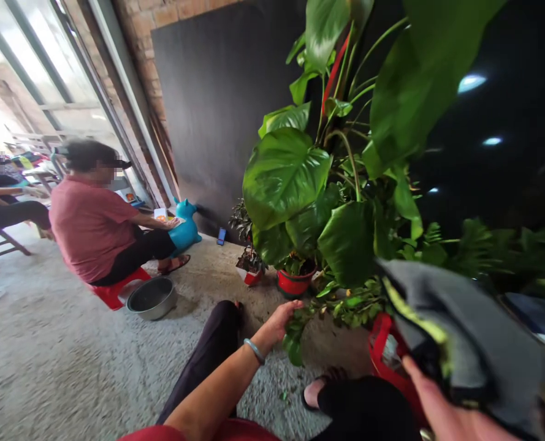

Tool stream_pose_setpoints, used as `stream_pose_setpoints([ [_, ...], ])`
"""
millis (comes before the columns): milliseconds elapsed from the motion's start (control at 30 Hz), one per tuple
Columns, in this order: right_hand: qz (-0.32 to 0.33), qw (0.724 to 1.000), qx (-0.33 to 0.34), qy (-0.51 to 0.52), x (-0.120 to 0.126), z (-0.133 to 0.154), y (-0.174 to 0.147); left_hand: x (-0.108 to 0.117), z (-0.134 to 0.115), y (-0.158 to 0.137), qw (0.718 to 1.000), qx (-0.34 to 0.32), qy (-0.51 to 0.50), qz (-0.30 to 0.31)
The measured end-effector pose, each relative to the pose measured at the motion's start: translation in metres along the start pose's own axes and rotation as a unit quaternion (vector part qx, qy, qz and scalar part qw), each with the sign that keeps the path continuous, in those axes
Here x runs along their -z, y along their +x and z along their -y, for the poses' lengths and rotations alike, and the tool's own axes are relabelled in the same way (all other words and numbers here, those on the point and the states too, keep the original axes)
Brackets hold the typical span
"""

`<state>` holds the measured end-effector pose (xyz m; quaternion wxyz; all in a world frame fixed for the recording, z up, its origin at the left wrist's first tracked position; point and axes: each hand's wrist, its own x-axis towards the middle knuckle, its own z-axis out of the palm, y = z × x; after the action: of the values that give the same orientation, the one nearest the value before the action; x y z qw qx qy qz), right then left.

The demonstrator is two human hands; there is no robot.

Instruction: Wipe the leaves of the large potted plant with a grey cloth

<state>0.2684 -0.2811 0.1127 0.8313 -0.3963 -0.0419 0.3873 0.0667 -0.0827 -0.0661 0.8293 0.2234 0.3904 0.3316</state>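
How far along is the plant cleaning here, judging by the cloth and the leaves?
Done: hard to tell; the big leaves look glossy, but no wiped patch stands out. In hand: the right hand has a grip on a grey cloth, while the left hand touches the low foliage by the red pot. Left: the cloth is not yet on any leaf.

1. View: single head-worn camera, carried by a seated person; no second view, so no shared area.
2. Facing: forward and slightly downward, over the wearer's dark-trousered knees towards a rough grey concrete floor (60, 361).
3. Near field: left hand (285, 318) and right hand (442, 410) enter from the bottom edge; the right one, with a grey folded cloth (465, 331), sits very close to the lens.
4. Middle field: large green broad-leaved potted plant (309, 190), near, centre-right.
5. Far field: dark upright board (217, 104) against the brick wall; seated person in a pink shirt (92, 220), well apart, left.
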Motion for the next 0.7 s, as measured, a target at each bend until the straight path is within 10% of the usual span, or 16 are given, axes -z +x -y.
stream_pose_setpoints([
  [100,0.020,0.993,0.093,0.065,-0.058,0.016,0.037,-0.016,-0.004,-0.003,0.991,-0.073,0.108,-0.041],
  [200,0.029,0.998,-0.033,0.053,-0.078,-0.021,0.057,-0.020,-0.011,-0.010,0.966,-0.140,0.206,-0.071],
  [400,-0.049,0.959,-0.277,0.026,-0.007,-0.076,0.012,-0.014,-0.032,-0.019,0.964,-0.167,0.190,-0.084],
  [533,-0.057,0.984,-0.164,0.028,-0.013,-0.022,-0.007,-0.035,-0.062,-0.017,0.969,-0.192,0.137,-0.074],
  [700,0.053,0.993,0.045,0.093,-0.102,0.002,0.017,-0.088,-0.116,-0.012,0.956,-0.290,0.024,-0.036],
])
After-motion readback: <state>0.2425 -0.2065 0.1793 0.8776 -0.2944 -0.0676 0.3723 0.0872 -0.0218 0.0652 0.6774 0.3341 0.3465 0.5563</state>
